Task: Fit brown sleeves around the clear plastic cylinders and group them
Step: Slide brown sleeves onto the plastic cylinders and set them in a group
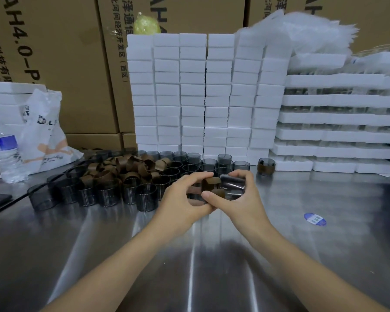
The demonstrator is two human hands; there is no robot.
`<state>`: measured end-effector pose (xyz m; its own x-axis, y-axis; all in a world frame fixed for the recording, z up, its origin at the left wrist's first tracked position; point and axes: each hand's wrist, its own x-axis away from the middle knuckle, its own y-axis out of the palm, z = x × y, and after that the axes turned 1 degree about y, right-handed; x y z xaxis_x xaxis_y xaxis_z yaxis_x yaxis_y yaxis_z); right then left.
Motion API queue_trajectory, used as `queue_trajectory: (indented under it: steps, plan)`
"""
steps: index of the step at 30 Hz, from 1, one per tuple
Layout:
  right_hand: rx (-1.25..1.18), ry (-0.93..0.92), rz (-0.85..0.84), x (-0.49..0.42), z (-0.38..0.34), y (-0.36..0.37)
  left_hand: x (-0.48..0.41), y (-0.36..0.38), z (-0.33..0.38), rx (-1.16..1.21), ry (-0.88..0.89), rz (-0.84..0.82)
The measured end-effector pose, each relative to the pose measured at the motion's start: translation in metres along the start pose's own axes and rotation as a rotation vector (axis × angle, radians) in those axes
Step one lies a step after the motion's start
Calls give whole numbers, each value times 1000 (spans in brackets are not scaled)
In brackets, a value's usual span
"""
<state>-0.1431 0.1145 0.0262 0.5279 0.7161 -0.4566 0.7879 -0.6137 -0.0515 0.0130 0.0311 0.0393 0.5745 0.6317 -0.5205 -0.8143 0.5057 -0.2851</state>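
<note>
Hands close together over the shiny metal table [324, 248]. Left hand [183, 200] curled, pinching a brown sleeve [212, 185] between thumb and fingers. Right hand [240, 204] curled too, gripping a clear plastic cylinder [233, 184] lying on its side, thumb tip pressed on the sleeve. Sleeve right at the left end of that cylinder, touching it; hard to tell how far on. Behind the hands, many bare clear cylinders [145, 198] standing in a bunch, with a heap of loose brown sleeves [131, 168] on and among them. One finished cylinder [266, 167] with a brown band standing alone to the right, near white foam trays [338, 135]. Tall wall of white foam blocks [193, 93] at the back. Water bottle [2, 152] and white plastic bag [44, 134] far left. Blue sticker [315, 219] on the table at the right.
</note>
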Motion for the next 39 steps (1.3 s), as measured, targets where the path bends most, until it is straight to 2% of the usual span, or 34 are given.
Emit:
queue_trajectory:
  steps: [2,6,12,17,24,31,35,39]
  plan:
    - [23,-10,17,0,-2,-1,-4,-5,1,66,-50,-72]
    - [42,-43,21,2,-7,0,-7,-12,5,289,-204,-82]
    - [46,-78,-16,6,-10,4,-7,-14,4,235,-170,-3]
    - [55,-100,-13,10,-12,12,-8,-24,9,330,-211,-130]
    - [13,-116,-54,14,-11,17,-7,-9,11,215,-135,35]
    - [30,-176,-44,25,-7,17,-3,-9,15,345,-323,-71]
    - [73,-191,-82,37,0,23,0,-8,18,314,-301,-102]
    - [182,-288,-103,38,-4,20,-2,-13,26,281,-262,-148]
